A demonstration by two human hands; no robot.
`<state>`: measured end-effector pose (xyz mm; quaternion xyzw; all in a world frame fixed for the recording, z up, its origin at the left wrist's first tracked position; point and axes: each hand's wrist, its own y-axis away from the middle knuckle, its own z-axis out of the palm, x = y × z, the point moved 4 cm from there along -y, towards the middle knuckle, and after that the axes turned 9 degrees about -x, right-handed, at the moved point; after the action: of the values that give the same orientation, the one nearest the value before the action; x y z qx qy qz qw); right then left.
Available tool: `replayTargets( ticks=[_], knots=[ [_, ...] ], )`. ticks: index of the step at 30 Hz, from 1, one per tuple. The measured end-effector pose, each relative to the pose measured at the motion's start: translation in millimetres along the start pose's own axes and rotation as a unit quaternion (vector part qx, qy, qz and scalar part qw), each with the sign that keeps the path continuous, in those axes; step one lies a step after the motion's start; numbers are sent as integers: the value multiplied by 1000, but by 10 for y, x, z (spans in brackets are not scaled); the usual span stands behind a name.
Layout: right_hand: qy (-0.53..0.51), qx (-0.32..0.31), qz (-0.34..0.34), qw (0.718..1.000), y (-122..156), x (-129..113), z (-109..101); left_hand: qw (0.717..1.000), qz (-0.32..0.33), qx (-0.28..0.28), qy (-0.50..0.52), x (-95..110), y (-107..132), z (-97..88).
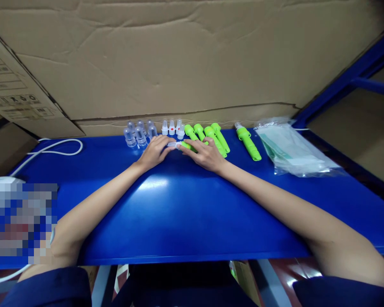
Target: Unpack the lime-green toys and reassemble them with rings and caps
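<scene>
Both my hands rest on the blue table [179,213] near its back edge. My left hand [154,152] pinches a small white nozzle tip [172,144]. My right hand [205,154] grips a bright green tube [187,145] lying on its side, its end meeting the white tip between my fingertips. Behind my hands lie several more green tubes [216,137], a row of white nozzle tips with red dots [172,127], and a cluster of clear caps [140,134].
One separate green tube with a white tip fitted [248,143] lies to the right, beside a stack of clear plastic bags [291,149]. A white cable [57,147] loops at the left. Cardboard boxes [179,64] wall the back.
</scene>
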<state>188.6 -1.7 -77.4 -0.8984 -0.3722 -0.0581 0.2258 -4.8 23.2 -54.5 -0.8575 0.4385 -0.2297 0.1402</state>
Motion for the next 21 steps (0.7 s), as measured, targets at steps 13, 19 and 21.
replayTargets(
  ticks=[13,19,21],
  knots=[
    [-56,34,280,958,61,826,-602,992,-56,52,104,-120,20,40],
    [-127,-22,380,916,290,1319,-551,998,-38,8,52,-47,19,47],
    [-143,-48,374,915,319,1390,-573,998,-41,4,48,-46,22,45]
  ],
)
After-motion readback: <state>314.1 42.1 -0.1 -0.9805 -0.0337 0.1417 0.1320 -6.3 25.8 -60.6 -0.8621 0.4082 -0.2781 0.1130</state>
